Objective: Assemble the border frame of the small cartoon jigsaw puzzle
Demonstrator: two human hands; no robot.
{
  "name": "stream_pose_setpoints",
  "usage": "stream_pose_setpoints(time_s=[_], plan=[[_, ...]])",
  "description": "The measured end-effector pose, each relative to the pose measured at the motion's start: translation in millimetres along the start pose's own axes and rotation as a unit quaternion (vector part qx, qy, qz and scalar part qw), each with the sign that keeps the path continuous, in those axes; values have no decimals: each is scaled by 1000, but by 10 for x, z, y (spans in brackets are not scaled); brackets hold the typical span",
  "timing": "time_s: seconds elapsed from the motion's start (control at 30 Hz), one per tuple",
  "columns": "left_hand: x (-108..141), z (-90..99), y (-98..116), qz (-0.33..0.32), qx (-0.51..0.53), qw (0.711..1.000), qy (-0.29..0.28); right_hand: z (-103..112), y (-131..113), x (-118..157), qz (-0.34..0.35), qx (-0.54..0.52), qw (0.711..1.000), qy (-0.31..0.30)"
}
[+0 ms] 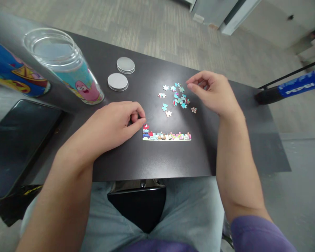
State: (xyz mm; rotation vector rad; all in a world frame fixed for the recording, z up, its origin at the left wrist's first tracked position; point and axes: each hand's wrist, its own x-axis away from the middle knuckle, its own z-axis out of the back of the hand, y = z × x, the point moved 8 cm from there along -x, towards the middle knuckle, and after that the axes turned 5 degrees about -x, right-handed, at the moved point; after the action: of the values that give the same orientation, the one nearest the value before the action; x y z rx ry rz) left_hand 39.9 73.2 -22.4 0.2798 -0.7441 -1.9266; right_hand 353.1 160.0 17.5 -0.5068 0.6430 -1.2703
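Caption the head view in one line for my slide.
Left hand beside a joined puzzle strip, right hand near loose pieces.

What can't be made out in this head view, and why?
Head view:
Right hand: palm, hidden by the back of the hand.
Loose puzzle pieces: printed details, too small; some pieces overlap.
Blue cartoon-printed canister: part cut off by the left edge.
Pepsi-labelled cylinder: one end cut off by the right edge.
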Motion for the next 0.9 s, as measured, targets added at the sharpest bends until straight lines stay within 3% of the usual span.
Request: stream_pose_setpoints(time_s=[0.13, 0.37, 0.53, 0.7, 0.9], plan=[[-6, 6, 9, 9, -8, 1000, 1, 176, 99, 3, -23, 31, 999, 19], [-7, 1, -7, -5, -16, 1000, 12, 129, 156, 68, -63, 15, 991, -114], [-8, -2, -11, 7, -3, 1000, 1, 50, 193, 75, -70, 20, 984, -160], [-14, 21, -4, 25, 0, 1000, -3, 0, 177, 91, -81, 11, 982, -170], [-6, 62, 17, 11, -2, 1000, 14, 13, 68, 129, -73, -82, 982, -152]])
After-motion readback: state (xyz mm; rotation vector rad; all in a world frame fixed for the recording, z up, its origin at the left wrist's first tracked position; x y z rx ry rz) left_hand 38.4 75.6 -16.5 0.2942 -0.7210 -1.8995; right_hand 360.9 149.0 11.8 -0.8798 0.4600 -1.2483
